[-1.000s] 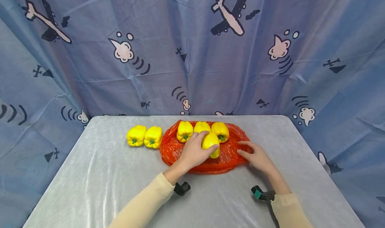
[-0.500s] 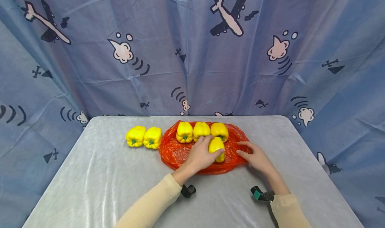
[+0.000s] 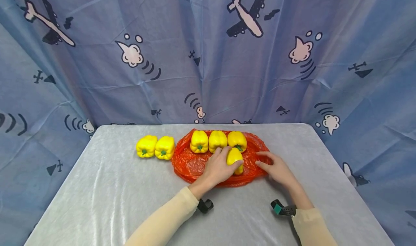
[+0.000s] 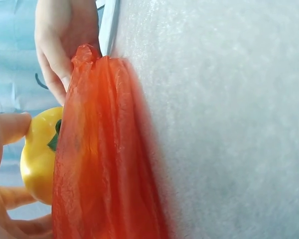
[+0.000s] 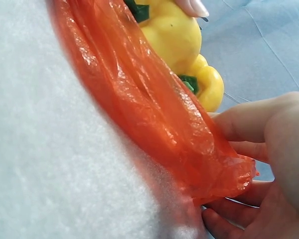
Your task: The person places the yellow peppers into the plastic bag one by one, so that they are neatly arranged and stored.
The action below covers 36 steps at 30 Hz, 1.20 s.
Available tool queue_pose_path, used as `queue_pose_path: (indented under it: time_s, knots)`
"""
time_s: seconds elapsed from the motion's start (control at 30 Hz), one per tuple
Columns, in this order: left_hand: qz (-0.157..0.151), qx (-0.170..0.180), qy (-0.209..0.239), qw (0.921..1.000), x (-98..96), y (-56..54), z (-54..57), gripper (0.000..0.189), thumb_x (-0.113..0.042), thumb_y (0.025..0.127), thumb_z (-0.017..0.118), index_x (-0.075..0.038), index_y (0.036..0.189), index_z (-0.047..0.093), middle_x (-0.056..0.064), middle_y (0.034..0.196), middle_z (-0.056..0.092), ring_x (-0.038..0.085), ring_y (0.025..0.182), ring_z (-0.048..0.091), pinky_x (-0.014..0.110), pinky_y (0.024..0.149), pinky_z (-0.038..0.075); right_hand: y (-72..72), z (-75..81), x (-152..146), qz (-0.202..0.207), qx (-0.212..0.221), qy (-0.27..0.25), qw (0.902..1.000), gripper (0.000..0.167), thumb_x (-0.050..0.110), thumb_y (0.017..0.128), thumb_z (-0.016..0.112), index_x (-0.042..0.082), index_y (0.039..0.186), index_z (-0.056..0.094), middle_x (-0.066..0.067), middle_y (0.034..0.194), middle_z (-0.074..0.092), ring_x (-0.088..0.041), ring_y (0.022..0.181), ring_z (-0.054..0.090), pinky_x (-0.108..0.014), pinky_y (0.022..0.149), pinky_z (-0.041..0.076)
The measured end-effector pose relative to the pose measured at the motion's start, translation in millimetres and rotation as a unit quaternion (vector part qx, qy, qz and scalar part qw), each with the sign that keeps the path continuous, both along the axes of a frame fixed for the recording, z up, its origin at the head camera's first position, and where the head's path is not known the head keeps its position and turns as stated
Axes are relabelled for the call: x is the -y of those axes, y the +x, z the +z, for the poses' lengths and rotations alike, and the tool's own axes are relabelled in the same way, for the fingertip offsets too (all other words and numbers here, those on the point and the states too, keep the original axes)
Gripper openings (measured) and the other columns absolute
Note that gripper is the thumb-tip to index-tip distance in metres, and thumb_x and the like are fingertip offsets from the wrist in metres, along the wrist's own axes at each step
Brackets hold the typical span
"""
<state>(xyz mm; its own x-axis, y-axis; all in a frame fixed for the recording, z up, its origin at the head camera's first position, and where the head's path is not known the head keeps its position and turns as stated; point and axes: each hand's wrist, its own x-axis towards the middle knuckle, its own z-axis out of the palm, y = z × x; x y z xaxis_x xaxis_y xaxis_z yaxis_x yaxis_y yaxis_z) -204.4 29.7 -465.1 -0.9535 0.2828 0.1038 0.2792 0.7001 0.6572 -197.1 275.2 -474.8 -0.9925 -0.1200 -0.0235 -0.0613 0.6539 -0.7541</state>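
My left hand [image 3: 218, 168] holds a yellow bell pepper [image 3: 235, 156] with thumb and fingers, low inside a spread red plastic bag [image 3: 191, 163]. In the left wrist view the bag's near wall hides part of this pepper [image 4: 37, 159] and its green stem. My right hand [image 3: 280, 171] grips the bag's right rim; the right wrist view shows the thumb on the inner side and other fingers [image 5: 234, 211] at the outside. Three more yellow bell peppers stand in a row along the bag's back, the left one [image 3: 199, 142] with its stem toward me.
Left of the bag, two yellow bell peppers [image 3: 146, 146] sit side by side on the grey cloth-covered table [image 3: 107, 188]. The right one of them is close to the bag's edge. A blue curtain [image 3: 175, 58] with plane prints hangs behind the table.
My left hand has brought the held bell pepper right and nearer to me, below the row, uncovering the middle pepper. In the last half second it barely moved. My right hand stays in place.
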Motion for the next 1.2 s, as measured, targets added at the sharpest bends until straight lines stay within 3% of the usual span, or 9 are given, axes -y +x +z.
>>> queue_pose_path:
  time_s: [0.6,0.8,0.97,1.2]
  knots:
    - [-0.021,-0.016,-0.032,0.9991,-0.6,-2.2,2.7,0.077,-0.062,0.093,0.063,-0.013,0.151,0.048,0.012,0.126,0.056,0.023,0.099,0.057,0.040,0.088,0.051,0.6,1.4,0.1,0.001,-0.005,0.008,1.0000,0.047,0.029,0.100,0.066,0.004,0.139,0.058,-0.027,0.146,0.050,-0.049,0.138,0.038,-0.069,0.111,0.027]
    - [-0.032,-0.010,-0.042,0.9986,7.0,-0.2,11.6,0.074,-0.056,0.096,0.062,-0.008,0.152,0.046,0.015,0.136,0.055,0.026,0.113,0.058,0.042,0.098,0.050,1.3,2.2,0.8,0.003,-0.007,0.004,1.0000,0.047,0.029,0.100,0.066,0.004,0.139,0.058,-0.028,0.146,0.050,-0.050,0.139,0.037,-0.068,0.111,0.026]
    - [-0.034,-0.025,-0.043,0.9982,19.5,0.9,20.1,0.064,-0.048,0.099,0.062,-0.006,0.147,0.051,0.013,0.140,0.056,0.028,0.125,0.056,0.044,0.106,0.046,0.9,1.4,0.9,0.002,-0.005,0.003,1.0000,0.047,0.029,0.100,0.065,0.003,0.139,0.057,-0.029,0.147,0.048,-0.050,0.140,0.036,-0.068,0.112,0.025]
    - [-0.031,-0.061,-0.029,0.9972,39.4,3.1,31.7,0.049,-0.041,0.100,0.061,-0.004,0.133,0.063,0.012,0.127,0.065,0.027,0.115,0.061,0.044,0.098,0.050,0.1,0.9,0.3,0.003,-0.004,0.000,1.0000,0.048,0.030,0.100,0.065,0.003,0.139,0.057,-0.029,0.147,0.047,-0.050,0.140,0.035,-0.068,0.112,0.025]
